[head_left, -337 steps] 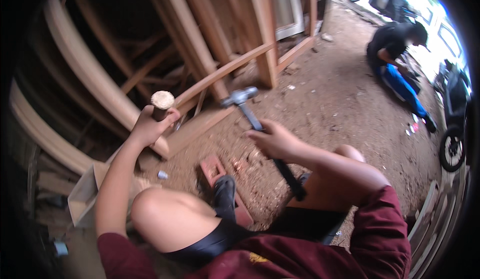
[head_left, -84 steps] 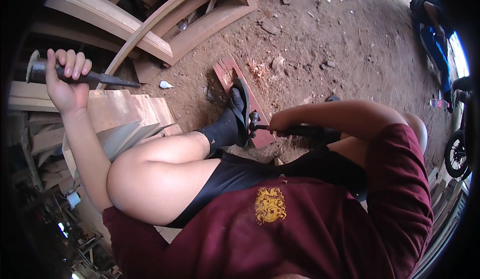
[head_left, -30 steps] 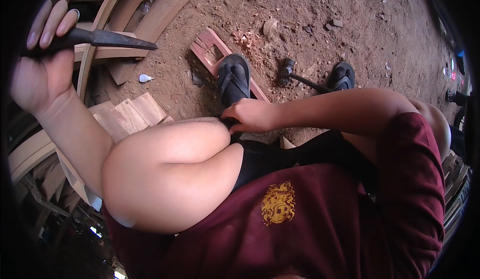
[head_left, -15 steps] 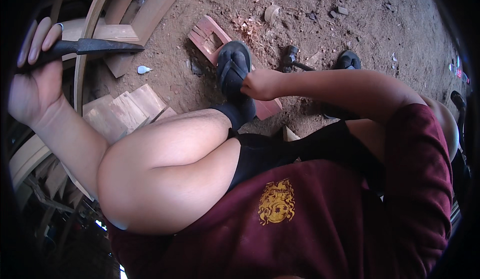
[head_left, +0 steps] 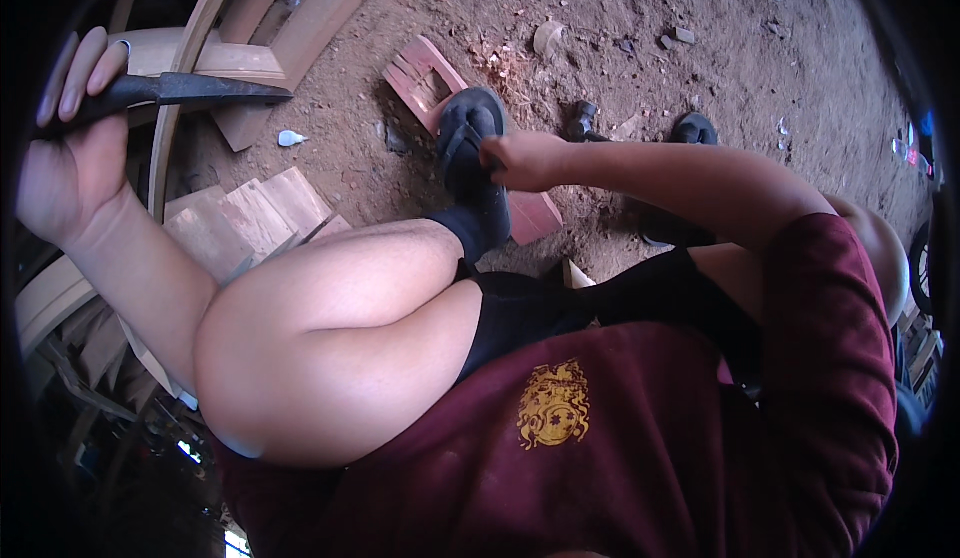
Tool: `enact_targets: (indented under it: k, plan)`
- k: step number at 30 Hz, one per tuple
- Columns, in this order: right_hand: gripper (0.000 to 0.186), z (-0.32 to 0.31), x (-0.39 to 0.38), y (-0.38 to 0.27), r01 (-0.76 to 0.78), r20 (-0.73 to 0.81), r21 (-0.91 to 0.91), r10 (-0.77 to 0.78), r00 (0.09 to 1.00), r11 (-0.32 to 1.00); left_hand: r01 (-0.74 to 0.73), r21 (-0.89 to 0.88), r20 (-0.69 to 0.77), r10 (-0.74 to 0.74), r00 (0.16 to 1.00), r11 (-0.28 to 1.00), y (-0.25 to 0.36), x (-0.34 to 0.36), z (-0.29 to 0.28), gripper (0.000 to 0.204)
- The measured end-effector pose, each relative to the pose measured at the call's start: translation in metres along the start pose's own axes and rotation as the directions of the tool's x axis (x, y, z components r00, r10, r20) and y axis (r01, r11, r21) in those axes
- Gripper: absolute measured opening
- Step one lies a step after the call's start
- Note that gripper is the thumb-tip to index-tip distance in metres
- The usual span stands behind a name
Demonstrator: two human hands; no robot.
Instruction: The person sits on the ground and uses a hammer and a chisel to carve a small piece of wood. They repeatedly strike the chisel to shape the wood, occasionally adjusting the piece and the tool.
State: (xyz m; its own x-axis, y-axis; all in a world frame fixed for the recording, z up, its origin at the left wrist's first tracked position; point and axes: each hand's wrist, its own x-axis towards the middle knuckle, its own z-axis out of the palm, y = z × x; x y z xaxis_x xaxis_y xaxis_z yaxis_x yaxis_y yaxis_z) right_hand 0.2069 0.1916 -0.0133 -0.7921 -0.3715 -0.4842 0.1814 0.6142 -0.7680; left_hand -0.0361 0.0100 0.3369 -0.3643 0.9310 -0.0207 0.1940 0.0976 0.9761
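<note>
And there's the chisel, up in the left hand, its dark handle lying across the palm, the fingers wrapped on it and the blade pointing right, away from them. Over to the right hand: fingers curled in narrow against the black flip-flop on the left foot, though whether they pinch anything, one cannot tell. Under that foot, just beyond those same fingers, lies the reddish mortised timber, with wood shavings beside its far end. The hammer is down near the right-hand fingers, beyond the forearm, which partly hides it, on the dirt floor. Below and right of the left-hand fingers, stacked wood offcuts; above those, a small white bottle.
</note>
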Motion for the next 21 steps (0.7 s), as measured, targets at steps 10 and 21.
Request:
enact_targets:
  k: [10, 21]
  plan:
    - [0.045, -0.074, 0.001, 0.017, -0.023, -0.039, -0.457, 0.006, 0.999, 0.889, -0.052, -0.143, -0.251, 0.014, 0.968, 0.988, -0.029, 0.0, -0.002, 0.035]
    - [0.028, -0.036, -0.088, 0.126, -0.53, 0.121, -0.225, 0.563, 0.818, 0.818, -0.31, -0.358, -0.89, -0.221, 0.399, 0.881, -0.226, 0.015, 0.1, 0.032]
